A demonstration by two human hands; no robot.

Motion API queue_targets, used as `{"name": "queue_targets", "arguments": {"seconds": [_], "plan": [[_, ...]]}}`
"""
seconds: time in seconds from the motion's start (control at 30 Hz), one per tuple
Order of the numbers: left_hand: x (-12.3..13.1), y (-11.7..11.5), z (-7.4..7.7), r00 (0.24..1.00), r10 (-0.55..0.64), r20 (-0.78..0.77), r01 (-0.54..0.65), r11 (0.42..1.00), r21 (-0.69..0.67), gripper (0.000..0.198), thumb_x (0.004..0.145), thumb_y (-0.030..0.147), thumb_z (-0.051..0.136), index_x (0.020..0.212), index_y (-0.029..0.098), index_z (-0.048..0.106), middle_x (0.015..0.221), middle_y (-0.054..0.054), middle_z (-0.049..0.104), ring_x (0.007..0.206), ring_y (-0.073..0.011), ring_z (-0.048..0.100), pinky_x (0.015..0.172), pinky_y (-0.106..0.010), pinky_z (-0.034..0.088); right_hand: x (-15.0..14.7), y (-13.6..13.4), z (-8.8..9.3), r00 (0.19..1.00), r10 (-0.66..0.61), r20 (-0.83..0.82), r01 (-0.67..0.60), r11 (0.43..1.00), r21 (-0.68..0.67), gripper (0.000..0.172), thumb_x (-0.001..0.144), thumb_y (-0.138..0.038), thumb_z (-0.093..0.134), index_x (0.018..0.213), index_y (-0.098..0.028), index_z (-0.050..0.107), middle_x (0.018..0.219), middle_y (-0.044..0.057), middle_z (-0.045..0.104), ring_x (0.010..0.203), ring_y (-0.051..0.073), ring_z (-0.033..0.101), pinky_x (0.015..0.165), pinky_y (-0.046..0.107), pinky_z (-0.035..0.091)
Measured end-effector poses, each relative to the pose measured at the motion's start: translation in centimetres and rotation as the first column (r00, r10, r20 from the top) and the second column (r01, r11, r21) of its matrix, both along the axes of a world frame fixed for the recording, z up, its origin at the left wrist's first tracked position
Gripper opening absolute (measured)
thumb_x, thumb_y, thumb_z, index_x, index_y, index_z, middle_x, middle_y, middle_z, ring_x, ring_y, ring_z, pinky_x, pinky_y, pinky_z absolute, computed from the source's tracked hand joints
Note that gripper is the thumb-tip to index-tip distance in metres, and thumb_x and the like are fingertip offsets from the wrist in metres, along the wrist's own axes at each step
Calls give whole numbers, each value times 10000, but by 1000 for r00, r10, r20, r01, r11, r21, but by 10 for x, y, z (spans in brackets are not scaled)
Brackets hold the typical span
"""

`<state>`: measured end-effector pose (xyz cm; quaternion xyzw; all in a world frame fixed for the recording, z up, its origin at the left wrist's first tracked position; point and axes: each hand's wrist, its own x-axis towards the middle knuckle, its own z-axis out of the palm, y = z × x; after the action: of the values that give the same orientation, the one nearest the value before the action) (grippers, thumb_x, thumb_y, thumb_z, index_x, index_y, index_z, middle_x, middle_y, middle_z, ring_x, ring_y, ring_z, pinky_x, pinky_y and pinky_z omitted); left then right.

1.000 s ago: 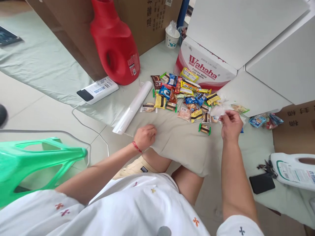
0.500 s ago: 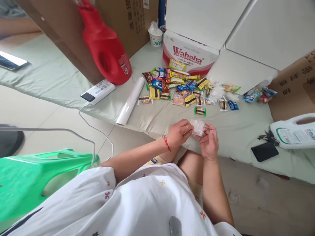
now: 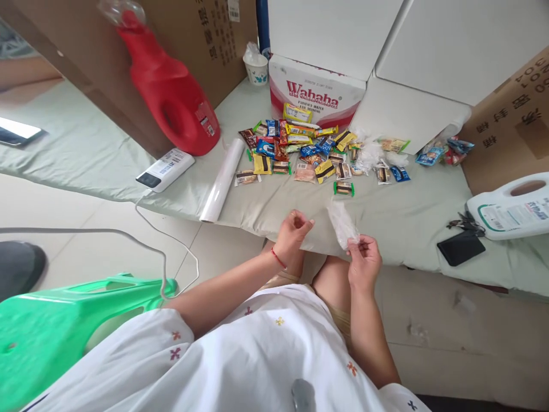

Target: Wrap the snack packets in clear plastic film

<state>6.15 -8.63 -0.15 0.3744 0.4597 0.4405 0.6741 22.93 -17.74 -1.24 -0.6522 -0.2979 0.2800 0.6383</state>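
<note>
My right hand pinches the lower end of a crumpled clear plastic bag, which stretches up and to the left over the cloth-covered ledge. To the left of it, my left hand has its fingers curled closed, apart from the bag, and nothing shows in them. Beyond both hands lies a pile of small wrapped snacks. Closest to the bag is a single green-ended snack. More crumpled clear bags rest at the pile's right side.
A white plastic roll, a power bank with a cable and a red jug stand left. Behind the snacks is a Wahaba carton. On the right are a white jug, keys and a black phone. A green stool is beside me.
The bunched bag is now drawn out longer in my right hand. My left hand has let go of it and moved left. The view has shifted slightly.
</note>
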Motion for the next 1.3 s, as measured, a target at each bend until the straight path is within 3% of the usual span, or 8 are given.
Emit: {"name": "queue_targets", "arguments": {"seconds": [0.1,0.2,0.37,0.7,0.93,1.03,1.13,1.3], "plan": [[0,-11,7,949,-306,77,310,950,-46,566,835,721,672,736,170,597,676,4,539,579,-86,491,476,-218,314,-8,-3,2,928,77,365,-73,997,-23,169,892,-427,733,935,-274,672,870,13,661,776,177,603,778,336,521],[6,-9,7,938,-333,96,341,937,-80,558,765,711,752,795,166,633,708,-4,582,619,-99,539,504,-221,360,-20,-4,2,854,273,443,-271,960,-69,120,911,-405,706,949,-292,689,940,40,684,848,212,629,828,371,533],[8,-2,-9,946,-322,35,321,946,42,536,698,643,846,753,159,623,623,34,550,578,-72,462,569,-233,369,-31,-4,-8,956,285,74,-282,958,-58,419,917,-531,691,1242,-275,626,1102,67,692,944,212,661,787,345,561],[-54,2,-29,889,-342,303,381,921,-78,419,748,472,893,751,156,618,723,1,633,648,-78,567,626,-214,450,-7,3,-4,898,90,-431,-159,979,-126,390,659,-468,910,860,-232,673,735,-43,583,531,62,394,430,193,301],[-63,0,-13,931,-291,220,329,931,-159,624,699,460,934,1196,257,616,1367,-74,610,1118,-232,682,825,-332,593,-14,-2,5,874,192,-446,-291,942,-166,373,656,-473,917,847,-232,707,692,-48,538,536,63,396,415,183,301],[-50,5,-10,971,-209,112,227,955,-189,549,713,518,908,1087,212,646,1105,-47,687,845,-144,678,678,-254,537,-19,1,5,874,278,-398,-362,919,-154,346,711,-487,887,865,-237,704,712,-39,551,573,84,431,437,195,336],[-39,14,-10,993,-102,51,108,985,-136,527,769,671,796,791,183,601,656,30,544,533,-68,455,496,-230,359,-18,3,0,941,218,-261,-264,952,-157,338,763,-507,856,909,-246,698,759,-30,586,621,100,466,492,209,383],[-29,12,-9,995,-91,36,91,996,7,558,798,746,722,764,210,574,521,66,414,468,-75,331,470,-251,279,-18,0,-3,982,162,-96,-176,970,-166,384,918,-622,666,901,-240,697,725,-21,566,592,105,433,502,227,343]]}}
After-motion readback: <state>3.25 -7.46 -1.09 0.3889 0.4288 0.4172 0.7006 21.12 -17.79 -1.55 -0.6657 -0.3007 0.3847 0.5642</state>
